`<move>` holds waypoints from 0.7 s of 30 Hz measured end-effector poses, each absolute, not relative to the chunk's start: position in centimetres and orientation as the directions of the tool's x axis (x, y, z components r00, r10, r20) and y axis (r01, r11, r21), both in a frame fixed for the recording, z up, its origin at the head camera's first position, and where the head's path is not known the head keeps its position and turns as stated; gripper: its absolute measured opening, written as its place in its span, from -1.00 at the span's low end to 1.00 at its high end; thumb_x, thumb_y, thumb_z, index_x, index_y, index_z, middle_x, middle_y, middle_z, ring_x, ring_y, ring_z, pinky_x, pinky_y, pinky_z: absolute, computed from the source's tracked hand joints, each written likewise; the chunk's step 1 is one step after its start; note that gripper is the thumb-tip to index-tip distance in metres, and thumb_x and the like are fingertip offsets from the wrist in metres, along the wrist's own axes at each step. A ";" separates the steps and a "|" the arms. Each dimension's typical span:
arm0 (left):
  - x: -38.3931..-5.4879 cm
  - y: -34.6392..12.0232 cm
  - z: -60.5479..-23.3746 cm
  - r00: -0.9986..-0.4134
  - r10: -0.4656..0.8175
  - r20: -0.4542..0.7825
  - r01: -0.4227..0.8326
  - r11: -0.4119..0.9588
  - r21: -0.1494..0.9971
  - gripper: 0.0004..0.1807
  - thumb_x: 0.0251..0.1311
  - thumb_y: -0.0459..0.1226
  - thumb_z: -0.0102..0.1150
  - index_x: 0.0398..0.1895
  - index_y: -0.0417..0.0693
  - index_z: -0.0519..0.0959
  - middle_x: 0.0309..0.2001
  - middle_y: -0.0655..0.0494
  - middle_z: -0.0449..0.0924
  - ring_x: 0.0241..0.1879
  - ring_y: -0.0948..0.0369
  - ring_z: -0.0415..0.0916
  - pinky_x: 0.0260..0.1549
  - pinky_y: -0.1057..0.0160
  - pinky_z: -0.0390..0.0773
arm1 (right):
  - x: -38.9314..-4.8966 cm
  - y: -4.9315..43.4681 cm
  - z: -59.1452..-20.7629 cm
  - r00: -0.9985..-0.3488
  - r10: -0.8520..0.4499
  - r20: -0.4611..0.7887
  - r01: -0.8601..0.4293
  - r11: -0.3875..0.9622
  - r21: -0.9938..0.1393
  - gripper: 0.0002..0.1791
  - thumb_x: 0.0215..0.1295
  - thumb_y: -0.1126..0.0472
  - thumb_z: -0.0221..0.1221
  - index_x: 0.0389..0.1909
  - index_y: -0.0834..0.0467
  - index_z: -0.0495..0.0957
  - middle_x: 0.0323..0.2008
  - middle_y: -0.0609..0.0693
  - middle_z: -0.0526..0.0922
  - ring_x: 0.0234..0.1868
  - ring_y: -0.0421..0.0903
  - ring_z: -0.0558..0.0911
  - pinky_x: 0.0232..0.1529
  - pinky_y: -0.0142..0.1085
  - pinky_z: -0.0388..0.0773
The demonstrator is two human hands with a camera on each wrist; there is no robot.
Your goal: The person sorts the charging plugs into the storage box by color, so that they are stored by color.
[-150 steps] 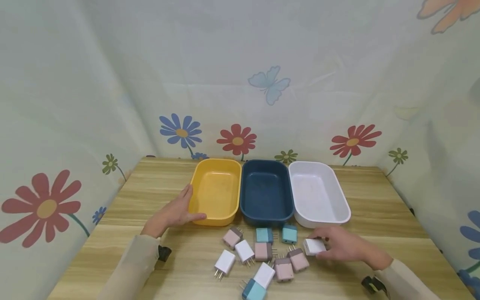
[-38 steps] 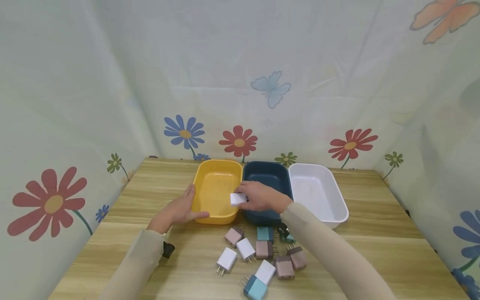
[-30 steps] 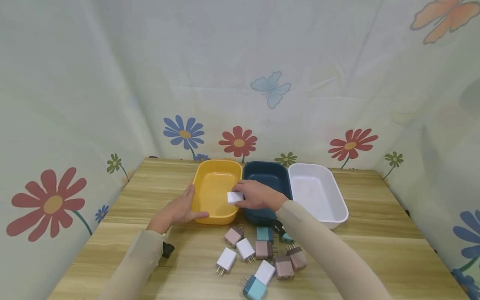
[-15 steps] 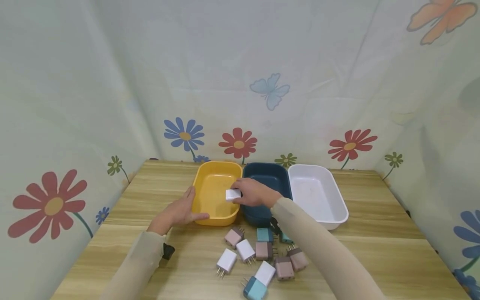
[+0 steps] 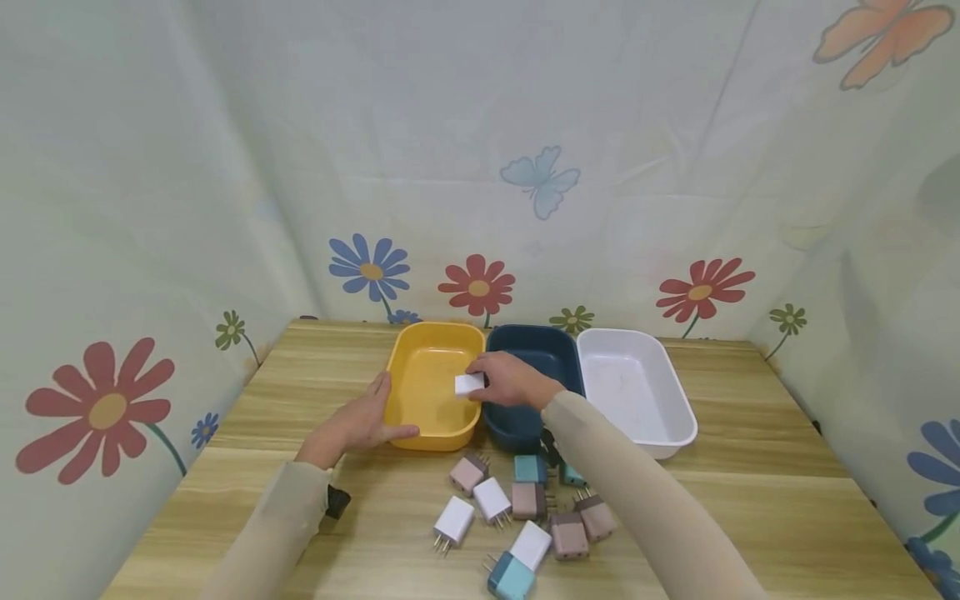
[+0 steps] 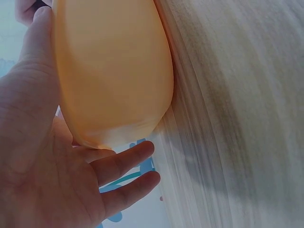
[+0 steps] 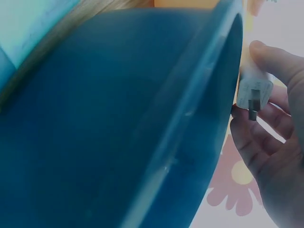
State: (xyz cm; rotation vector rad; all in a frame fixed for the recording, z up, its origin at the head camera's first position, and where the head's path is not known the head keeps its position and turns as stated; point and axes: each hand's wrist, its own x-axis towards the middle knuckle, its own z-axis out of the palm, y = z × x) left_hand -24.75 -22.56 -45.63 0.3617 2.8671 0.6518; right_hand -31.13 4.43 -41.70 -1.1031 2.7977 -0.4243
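White plug (image 5: 468, 384) in the fingertip pinch of right hand (image 5: 512, 379), left hand (image 5: 358, 423) outspread against yellow bin (image 5: 426, 392).

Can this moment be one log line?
right grip: holds white plug over yellow bin; left grip: touches yellow bin; other plugs: on table
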 end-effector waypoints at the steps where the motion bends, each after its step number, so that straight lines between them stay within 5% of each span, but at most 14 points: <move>1: -24.8 -22.6 -45.6 -0.954 0.275 -0.118 0.197 0.874 0.443 0.35 -0.06 0.33 0.20 0.45 -0.33 -0.33 0.46 -0.28 -0.30 0.34 -0.23 0.03 0.26 -0.12 0.12 | -31.2 4.4 -41.7 -0.735 -0.678 0.005 -0.648 0.700 -0.300 -0.54 0.18 -0.01 0.30 0.05 0.11 0.58 -0.07 -0.06 0.60 -0.14 -0.15 0.50 0.04 -0.34 0.46; 21: -24.6 -22.5 -45.5 -0.953 0.274 -0.129 0.190 0.874 0.448 0.35 -0.05 0.34 0.19 0.45 -0.34 -0.33 0.46 -0.28 -0.32 0.33 -0.23 0.04 0.26 -0.12 0.12 | -31.9 4.7 -41.6 -0.808 -0.589 -0.022 -0.502 0.708 -0.498 -0.46 0.17 0.05 0.31 0.13 0.21 0.51 -0.04 -0.01 0.58 -0.13 -0.12 0.48 -0.02 -0.35 0.49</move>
